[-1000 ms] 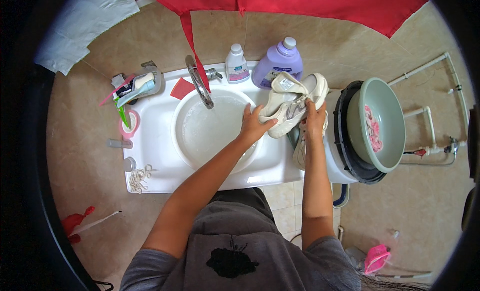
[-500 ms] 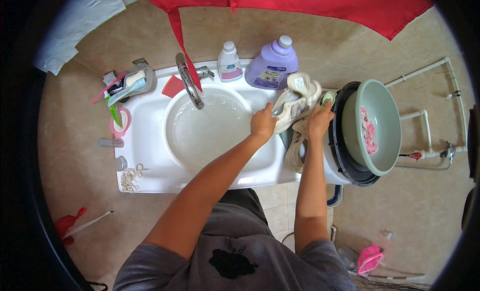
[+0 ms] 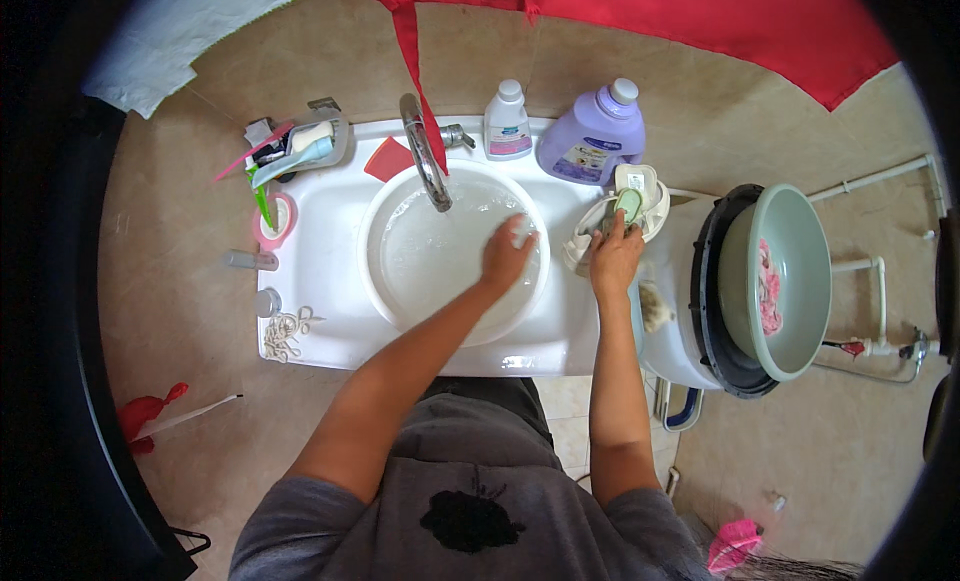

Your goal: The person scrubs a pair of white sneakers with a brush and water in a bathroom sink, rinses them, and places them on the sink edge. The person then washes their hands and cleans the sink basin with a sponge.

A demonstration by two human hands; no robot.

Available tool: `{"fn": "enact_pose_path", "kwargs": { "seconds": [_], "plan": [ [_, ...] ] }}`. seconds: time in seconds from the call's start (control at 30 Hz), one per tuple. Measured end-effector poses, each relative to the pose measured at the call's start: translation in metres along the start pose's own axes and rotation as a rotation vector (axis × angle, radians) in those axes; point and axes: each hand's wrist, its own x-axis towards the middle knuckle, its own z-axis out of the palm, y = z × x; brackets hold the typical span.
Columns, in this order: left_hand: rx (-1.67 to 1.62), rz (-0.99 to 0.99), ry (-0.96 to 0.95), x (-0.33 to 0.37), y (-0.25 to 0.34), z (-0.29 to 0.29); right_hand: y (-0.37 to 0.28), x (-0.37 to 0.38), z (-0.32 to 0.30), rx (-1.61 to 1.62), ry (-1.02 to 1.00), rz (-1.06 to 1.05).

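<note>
My left hand (image 3: 508, 255) is over the right side of a white round basin (image 3: 372, 291) of water, fingers apart and holding nothing. Whether its fingertips touch the water I cannot tell. My right hand (image 3: 616, 263) is closed on a pale green oval object (image 3: 629, 201), whose kind is not plain. This object lies against the off-white shoes (image 3: 650, 186) at the right end of the sink; my hand hides part of them. A curved metal faucet (image 3: 425, 151) reaches over the basin.
A purple jug (image 3: 590, 141) and a white bottle (image 3: 508, 126) stand behind. A grey-green bowl (image 3: 815, 281) with pink cloth (image 3: 768, 286) tilts on a black-rimmed tub at right. Left on the sink (image 3: 310, 241) are a toiletry tray (image 3: 325, 146) and a coiled cord (image 3: 285, 333).
My left hand has left the shoe and moved left over the basin. The shoe nearest me is no longer at its former spot. My right hand stays on the green object, now against the shoes.
</note>
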Motion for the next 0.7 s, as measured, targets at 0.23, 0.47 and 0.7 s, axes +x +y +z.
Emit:
{"fn": "enact_pose_path", "kwargs": {
  "seconds": [0.23,0.47,0.7],
  "plan": [
    [-0.007,-0.087,-0.074,0.016,-0.035,-0.055,0.011,-0.009,-0.006,0.178,0.041,-0.036],
    [-0.724,-0.467,0.057,0.024,-0.032,-0.089,0.013,-0.034,-0.027,0.361,0.071,0.054],
    [-0.642,-0.544,0.022,0.000,-0.008,-0.087,0.020,-0.060,-0.034,0.426,0.149,0.048]
  ]
}}
